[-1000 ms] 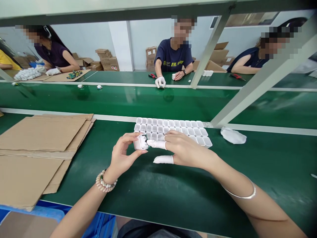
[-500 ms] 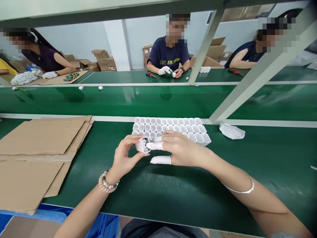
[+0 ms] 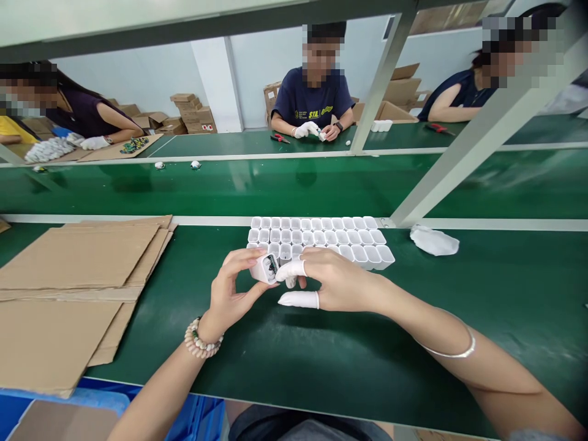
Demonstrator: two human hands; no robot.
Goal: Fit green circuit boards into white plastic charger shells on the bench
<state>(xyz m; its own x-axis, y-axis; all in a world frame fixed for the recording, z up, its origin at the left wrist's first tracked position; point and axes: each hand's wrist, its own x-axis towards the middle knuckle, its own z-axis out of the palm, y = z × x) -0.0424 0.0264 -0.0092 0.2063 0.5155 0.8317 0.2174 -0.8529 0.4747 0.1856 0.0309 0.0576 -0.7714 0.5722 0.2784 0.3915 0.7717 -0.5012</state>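
Head view: left hand [image 3: 232,291] has a white housing [image 3: 260,271] pinched, fingers on top, thumb underneath. Housing is tilted, open end toward the right hand [image 3: 342,278], above the tabletop [image 3: 294,367] and just in front of the cup rows. A dark part with white bits [image 3: 271,267] sits inside the opening.

Right fingers are loose: index tip right at the housing's opening, contact can't be confirmed; thumb stretched out below, well clear of it. No grip visible. White finger cots [image 3: 299,299] on thumb and fingertips.

Rows of white cups [image 3: 342,237] stand packed side by side behind the hands, open ends up; right hand covers part of the front row. Flat cardboard [image 3: 73,257] stacked left, crumpled white piece [image 3: 434,240] on the right, near the metal strut [image 3: 441,147].

Beyond: green belt [image 3: 220,191], two small white parts [image 3: 159,165] at its far edge. Co-worker [image 3: 313,101] opposite, gloved hand on a small white piece [image 3: 322,136], red-handled pliers [image 3: 280,138] alongside.
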